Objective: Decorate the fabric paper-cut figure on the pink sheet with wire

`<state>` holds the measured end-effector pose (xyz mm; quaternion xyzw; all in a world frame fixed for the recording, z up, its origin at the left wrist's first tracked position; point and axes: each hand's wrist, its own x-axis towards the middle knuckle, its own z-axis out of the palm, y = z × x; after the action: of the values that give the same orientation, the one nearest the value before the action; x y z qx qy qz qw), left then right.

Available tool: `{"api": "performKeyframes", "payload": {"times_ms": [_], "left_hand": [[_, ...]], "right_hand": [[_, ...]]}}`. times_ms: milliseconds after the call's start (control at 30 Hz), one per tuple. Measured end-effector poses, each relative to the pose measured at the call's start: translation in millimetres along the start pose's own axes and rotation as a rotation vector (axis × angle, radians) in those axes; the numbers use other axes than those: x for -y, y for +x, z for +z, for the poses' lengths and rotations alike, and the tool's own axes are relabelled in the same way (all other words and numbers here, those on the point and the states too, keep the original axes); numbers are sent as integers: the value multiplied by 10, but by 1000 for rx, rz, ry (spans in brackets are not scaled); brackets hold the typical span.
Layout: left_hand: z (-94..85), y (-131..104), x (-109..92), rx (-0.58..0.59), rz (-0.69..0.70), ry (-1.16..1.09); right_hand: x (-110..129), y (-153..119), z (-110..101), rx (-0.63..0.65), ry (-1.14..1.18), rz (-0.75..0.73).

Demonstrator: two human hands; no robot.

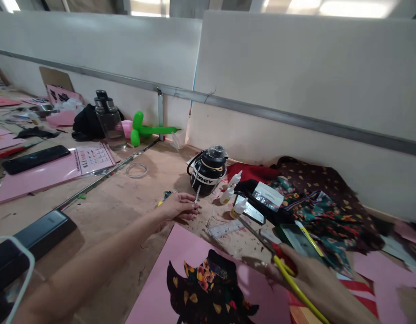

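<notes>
My left hand (pixel 181 207) is stretched out above the table, its fingertips pinching the lower end of a thin whitish twisted strip (pixel 197 194) in front of a black round bottle (pixel 210 171). On the right, my right hand (pixel 296 270) is wrapped round scissors (pixel 277 252) with red and yellow handles, whose blades point up and left towards small white glue bottles (pixel 239 208). Between and below the hands lies a pink sheet (pixel 174 256) bearing a dark shape of patterned fabric (pixel 208 288).
Patterned cloths (pixel 326 216) and a red cloth lie at the right, near a clear ruler (pixel 228 228). Leftward are a black phone (pixel 37 159), a clear bottle (pixel 111 126), a green balloon (pixel 150 129) and a long dark case (pixel 35 238). White boards (pixel 296 81) stand behind.
</notes>
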<state>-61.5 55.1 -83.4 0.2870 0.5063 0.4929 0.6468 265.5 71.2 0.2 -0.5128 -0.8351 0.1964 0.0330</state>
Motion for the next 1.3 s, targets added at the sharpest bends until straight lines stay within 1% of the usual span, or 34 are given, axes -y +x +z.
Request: {"api": "performKeyframes", "payload": {"times_ms": [33,100,133,267,367,467,600,667,767,900,1000,1133,1300], "left_hand": [[-3,3,2,5,-5,-2],[-16,7,2,18,-11,-2],[-24,9,2,24,-13,-1],[-47,20,-2,23,-6,0],[-39,23,-5,-3,1,9],[-18,9,-19,-34,9,41],[15,-4,-77,-107,51,128],[46,10,-122,-132,72,172],[117,51,-192,-131,66,217],[191,98,-249,-130,39,245],[193,120,-260,-149,27,251],[171,141,-251,-175,20,245],[186,155,-217,-201,36,221]], "right_hand": [[-3,34,33,69,-1,-16],[32,148,100,206,67,-50],[68,219,125,244,101,-68],[278,517,153,355,213,-128],[405,692,151,459,258,-98],[431,816,180,530,278,-65],[379,913,213,517,317,-70],[363,944,212,507,332,-97],[370,980,204,521,323,-140],[405,1017,198,532,254,-122],[424,1046,206,497,223,-133],[414,1100,255,502,255,-138],[414,1140,286,493,288,-185]]}}
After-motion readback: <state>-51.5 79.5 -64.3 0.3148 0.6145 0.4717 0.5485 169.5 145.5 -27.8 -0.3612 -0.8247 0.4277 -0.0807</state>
